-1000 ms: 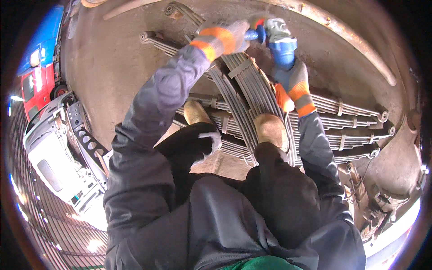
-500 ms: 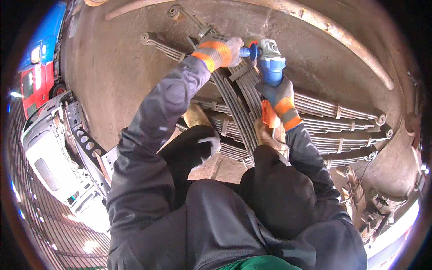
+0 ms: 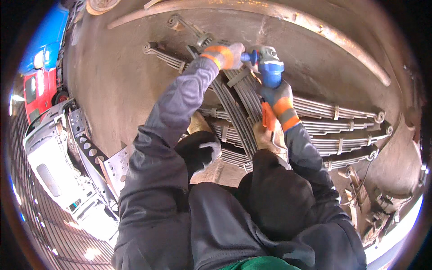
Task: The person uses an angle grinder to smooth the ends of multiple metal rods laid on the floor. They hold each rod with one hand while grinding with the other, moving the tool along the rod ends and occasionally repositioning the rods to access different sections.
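A blue angle grinder (image 3: 272, 71) with a grey metal head is held in both gloved hands above a slanting stack of leaf springs (image 3: 246, 88). My left hand (image 3: 228, 55), in a grey and orange glove, closes around the blue side handle. Around the grinder's body wraps my right hand (image 3: 281, 102). Something orange (image 3: 268, 117) hangs below the right hand; its kind is unclear. The disc is mostly hidden behind the tool's head, so I cannot tell whether it touches the steel.
More leaf springs (image 3: 342, 127) lie crosswise under the slanting stack, between and beyond my boots (image 3: 268, 136). A long curved rusty bar (image 3: 310, 22) lies on the floor at the far side. At left stand a white truck cab (image 3: 54, 164) and a red and blue truck (image 3: 39, 92).
The grinder and both hands have shifted slightly toward me along the slanting stack. My left forearm has moved a little to the right. The grip on the tool looks the same.
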`<action>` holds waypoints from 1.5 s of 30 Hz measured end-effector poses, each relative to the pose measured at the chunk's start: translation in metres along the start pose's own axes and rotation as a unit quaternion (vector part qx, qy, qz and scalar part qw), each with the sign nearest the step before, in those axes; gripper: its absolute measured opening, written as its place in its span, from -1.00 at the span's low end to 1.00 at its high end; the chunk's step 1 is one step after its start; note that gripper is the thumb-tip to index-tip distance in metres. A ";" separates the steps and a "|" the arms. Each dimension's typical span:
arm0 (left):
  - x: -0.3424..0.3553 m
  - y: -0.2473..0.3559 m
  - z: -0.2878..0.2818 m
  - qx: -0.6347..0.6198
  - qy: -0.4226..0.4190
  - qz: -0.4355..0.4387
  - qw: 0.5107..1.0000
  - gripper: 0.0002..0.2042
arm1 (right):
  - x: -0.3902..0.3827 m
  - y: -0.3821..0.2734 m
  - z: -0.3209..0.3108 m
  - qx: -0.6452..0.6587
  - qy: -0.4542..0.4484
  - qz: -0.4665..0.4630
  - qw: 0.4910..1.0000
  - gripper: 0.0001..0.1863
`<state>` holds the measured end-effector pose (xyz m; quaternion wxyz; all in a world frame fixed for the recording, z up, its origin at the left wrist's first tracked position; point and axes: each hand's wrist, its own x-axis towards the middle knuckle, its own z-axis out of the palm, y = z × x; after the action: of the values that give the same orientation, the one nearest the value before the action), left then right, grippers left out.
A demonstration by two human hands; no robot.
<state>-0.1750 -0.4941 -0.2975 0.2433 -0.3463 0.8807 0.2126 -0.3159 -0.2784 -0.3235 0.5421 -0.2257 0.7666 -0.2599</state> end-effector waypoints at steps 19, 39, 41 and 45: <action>-0.031 0.042 -0.008 0.020 -0.053 0.003 0.998 -0.67 | -0.032 -0.010 -0.028 -0.087 0.048 0.024 0.995 -0.34; -0.038 0.012 0.004 -0.054 0.005 -0.057 0.997 -0.48 | 0.001 -0.042 -0.028 -0.208 0.037 -0.044 0.976 -0.39; -0.036 0.004 0.010 -0.096 0.051 -0.053 0.993 -0.53 | 0.026 -0.037 -0.029 -0.205 0.028 -0.071 0.976 -0.39; -0.051 -0.011 -0.003 -0.057 0.049 -0.042 0.996 -0.54 | 0.014 -0.060 -0.014 -0.179 0.017 -0.068 0.981 -0.38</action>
<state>-0.1349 -0.4771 -0.2680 0.1881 -0.4063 0.8628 0.2349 -0.3294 -0.3310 -0.2911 0.4613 -0.3660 0.7926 -0.1585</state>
